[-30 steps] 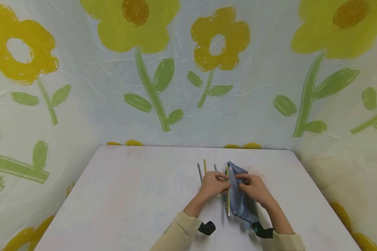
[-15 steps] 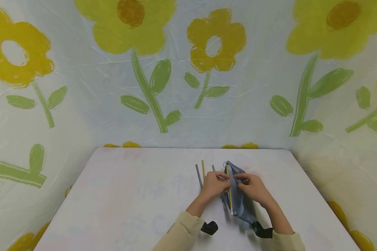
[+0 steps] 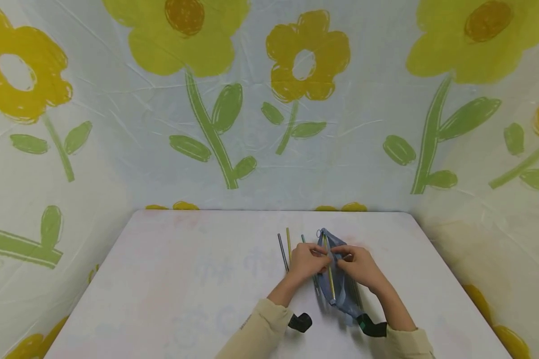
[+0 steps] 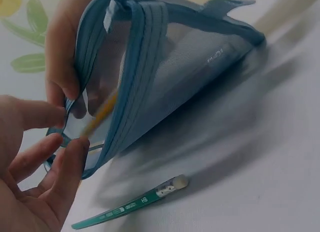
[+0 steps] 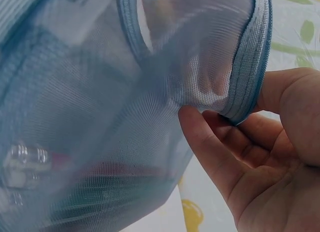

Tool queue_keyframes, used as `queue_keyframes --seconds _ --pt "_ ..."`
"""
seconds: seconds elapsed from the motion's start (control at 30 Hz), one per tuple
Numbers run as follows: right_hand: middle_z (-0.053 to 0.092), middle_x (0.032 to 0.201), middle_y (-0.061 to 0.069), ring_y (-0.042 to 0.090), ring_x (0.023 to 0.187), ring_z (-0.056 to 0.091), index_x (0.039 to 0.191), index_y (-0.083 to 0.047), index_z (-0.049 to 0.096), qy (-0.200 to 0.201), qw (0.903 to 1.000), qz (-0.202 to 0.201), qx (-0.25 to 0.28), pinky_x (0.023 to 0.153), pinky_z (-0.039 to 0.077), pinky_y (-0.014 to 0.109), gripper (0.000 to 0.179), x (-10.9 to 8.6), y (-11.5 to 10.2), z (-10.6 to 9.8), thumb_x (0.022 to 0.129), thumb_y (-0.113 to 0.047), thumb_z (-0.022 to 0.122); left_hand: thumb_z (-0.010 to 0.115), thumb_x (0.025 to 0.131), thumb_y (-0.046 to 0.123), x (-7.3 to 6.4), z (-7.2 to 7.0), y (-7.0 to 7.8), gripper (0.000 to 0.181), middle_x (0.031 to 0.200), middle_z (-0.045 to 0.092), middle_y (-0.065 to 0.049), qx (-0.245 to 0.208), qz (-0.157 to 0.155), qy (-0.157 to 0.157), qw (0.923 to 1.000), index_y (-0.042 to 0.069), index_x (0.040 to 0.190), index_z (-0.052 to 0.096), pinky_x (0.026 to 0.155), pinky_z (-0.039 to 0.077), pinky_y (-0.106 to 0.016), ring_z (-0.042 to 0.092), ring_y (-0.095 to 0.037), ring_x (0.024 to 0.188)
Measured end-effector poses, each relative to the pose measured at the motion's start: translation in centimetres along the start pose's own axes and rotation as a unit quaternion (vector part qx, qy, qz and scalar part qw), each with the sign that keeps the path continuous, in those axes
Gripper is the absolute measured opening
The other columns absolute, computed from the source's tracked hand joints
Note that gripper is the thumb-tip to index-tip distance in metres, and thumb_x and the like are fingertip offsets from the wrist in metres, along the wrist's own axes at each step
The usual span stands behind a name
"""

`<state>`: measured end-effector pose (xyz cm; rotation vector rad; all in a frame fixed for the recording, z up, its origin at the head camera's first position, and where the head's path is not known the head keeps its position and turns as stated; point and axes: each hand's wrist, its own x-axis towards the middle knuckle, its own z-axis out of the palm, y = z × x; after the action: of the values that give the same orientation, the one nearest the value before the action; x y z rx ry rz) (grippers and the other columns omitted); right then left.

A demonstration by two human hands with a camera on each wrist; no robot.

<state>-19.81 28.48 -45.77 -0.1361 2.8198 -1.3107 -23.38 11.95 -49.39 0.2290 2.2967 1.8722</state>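
Observation:
A blue mesh zip pouch (image 3: 345, 294) is held up with its mouth spread wide. My left hand (image 3: 306, 260) pinches a yellow pencil (image 4: 104, 112), which lies lengthwise in the open mouth, between the zipper edges. The left fingertips are right at the zipper edge too. On the other side, my right hand (image 3: 360, 267) grips the pouch's zippered rim (image 5: 250, 77) between thumb and fingers. Through the mesh, red and green pencils (image 5: 115, 182) show inside. A green pencil (image 4: 135, 204) with a white eraser lies on the table beside the pouch.
Left of the pouch, a dark pencil (image 3: 282, 249) and another yellow pencil (image 3: 289, 239) lie on the white table (image 3: 184, 279), partly behind the left hand. Black wrist camera mounts (image 3: 300, 322) sit at both sleeves. A flower-printed cloth (image 3: 341, 164) walls the table.
The yellow pencil has shifted from in front of the pouch's left edge into its open mouth. The mouth is spread wider around it. Both hands stay close together.

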Motion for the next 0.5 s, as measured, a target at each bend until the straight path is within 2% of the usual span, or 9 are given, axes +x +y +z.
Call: queue_keyframes --seconds 0.1,0.2,0.33,0.4,0.5 --pt "0.064 0.115 0.018 0.020 0.079 0.062 0.118 0.004 0.066 -0.003 1.0000 -0.006 0.004 0.063 0.050 0.032 0.033 -0.1 0.1 0.0 0.085 0.004 0.058 0.079 0.081 0.021 -0.2 -0.4 0.0 0.006 0.061 0.068 -0.003 0.005 0.012 -0.010 0.9999 0.017 0.081 0.075 0.049 0.051 -0.026 0.062 -0.011 0.046" --pt "0.064 0.116 0.019 0.020 0.079 0.063 0.118 0.006 0.065 -0.006 0.9999 -0.008 0.008 0.063 0.051 0.032 0.034 -0.1 0.1 0.0 0.085 0.004 0.058 0.076 0.084 0.017 -0.3 -1.1 -0.2 0.004 0.065 0.069 -0.008 0.000 0.039 -0.025 0.9989 0.013 0.084 0.076 0.048 0.050 -0.025 0.062 -0.011 0.047" --pt "0.064 0.117 0.019 0.021 0.082 0.063 0.118 0.005 0.065 -0.007 0.9999 -0.009 0.004 0.064 0.051 0.032 0.033 -0.1 -0.1 -0.2 0.086 0.003 0.059 0.075 0.084 0.016 -0.1 -2.6 -0.7 0.006 0.065 0.068 0.002 0.032 0.066 -0.024 0.9970 0.011 0.087 0.077 0.046 0.048 -0.025 0.061 -0.009 0.050" --pt "0.064 0.117 0.019 0.022 0.083 0.063 0.118 0.005 0.066 -0.004 1.0000 -0.008 -0.002 0.065 0.052 0.033 0.032 -0.1 -0.2 -0.3 0.086 0.002 0.059 0.075 0.085 0.017 0.1 -3.4 -1.0 0.006 0.064 0.066 0.007 0.054 0.066 -0.011 0.9963 0.012 0.088 0.077 0.047 0.047 -0.025 0.061 -0.008 0.050" --pt "0.064 0.118 0.019 0.023 0.085 0.062 0.118 0.004 0.066 0.000 1.0000 -0.005 -0.006 0.066 0.052 0.034 0.032 -0.1 -0.2 -0.4 0.086 0.002 0.060 0.075 0.084 0.018 0.2 -4.5 -1.7 0.004 0.065 0.065 0.009 0.076 0.058 0.011 0.9954 0.014 0.086 0.076 0.048 0.047 -0.025 0.060 -0.007 0.050"
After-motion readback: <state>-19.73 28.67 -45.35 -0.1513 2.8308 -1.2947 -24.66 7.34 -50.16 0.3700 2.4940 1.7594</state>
